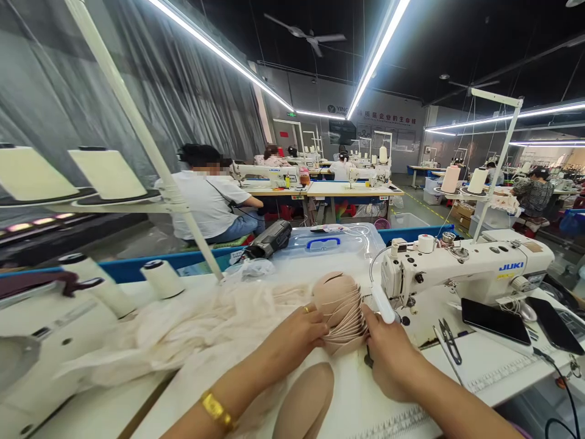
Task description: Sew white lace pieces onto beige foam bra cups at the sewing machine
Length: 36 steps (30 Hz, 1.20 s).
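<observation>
A stack of beige bra cups (pixel 337 302), nested with their edges fanned to the right, sits on the sewing table in front of me. My left hand (pixel 295 335) closes on the stack's left side, a ring on one finger. Against the fanned edges on the right, my right hand (pixel 388 350) pinches with thumb and fingers. One single beige cup (pixel 305 402) lies apart, nearer to me. Left of the stack spreads a heap of thin cream fabric (pixel 196 323). The white sewing machine (pixel 466 268) stands just beyond my right hand.
Thread snips (pixel 450 341), a black phone (pixel 496 320) and a printed ruler scale (pixel 498 372) are on the right. A lidded clear plastic box (pixel 329 244) stands behind the stack. Thread cones (pixel 162 278) and a slanted pole (pixel 137 122) are at left. A seated person (pixel 205 201) is ahead.
</observation>
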Available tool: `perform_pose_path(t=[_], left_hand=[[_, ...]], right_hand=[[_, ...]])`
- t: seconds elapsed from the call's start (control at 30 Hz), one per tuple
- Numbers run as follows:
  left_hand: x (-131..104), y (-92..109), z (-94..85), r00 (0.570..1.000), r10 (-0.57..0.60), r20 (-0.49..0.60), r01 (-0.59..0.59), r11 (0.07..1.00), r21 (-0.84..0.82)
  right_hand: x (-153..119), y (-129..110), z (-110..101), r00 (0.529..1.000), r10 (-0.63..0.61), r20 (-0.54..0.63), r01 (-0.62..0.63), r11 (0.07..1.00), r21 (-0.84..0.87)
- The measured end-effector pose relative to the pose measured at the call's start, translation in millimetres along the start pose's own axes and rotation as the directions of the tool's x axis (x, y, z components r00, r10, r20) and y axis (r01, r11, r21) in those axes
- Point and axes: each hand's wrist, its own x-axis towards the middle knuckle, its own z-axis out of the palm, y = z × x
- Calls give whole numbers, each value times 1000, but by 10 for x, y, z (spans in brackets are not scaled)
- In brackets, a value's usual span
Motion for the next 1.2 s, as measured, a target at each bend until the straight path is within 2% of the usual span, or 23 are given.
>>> perform_pose_path(t=[0.13, 0.3, 0.43, 0.6, 0.77, 1.03, 1.2], left_hand=[[-200, 68, -81, 999, 40, -15, -40, 999, -13], [-349, 130, -119, 996, 64, -58, -64, 998, -2], [-374, 145, -109, 991, 75, -109, -74, 997, 10], [-397, 176, -95, 980, 88, -177, -84, 996, 29], [-439, 207, -97, 965, 84, -247, -76, 996, 44], [-493, 279, -315, 952, 83, -294, -68, 996, 60], [-535, 395, -318, 952, 85, -295, -73, 996, 51]], right_hand=[[-72, -39, -100, 995, -9, 100, 11, 1000, -26], [-142, -101, -232, 992, -33, 120, 34, 999, -6], [-117, -106, -243, 992, -26, 121, 28, 1000, -15], [-110, -102, -208, 995, -52, 81, 56, 997, -56], [-155, -100, -192, 991, -132, 27, 134, 982, -132], [-328, -113, -214, 962, -271, -42, 256, 943, -214], [-524, -87, -270, 952, -295, -86, 265, 931, -251]])
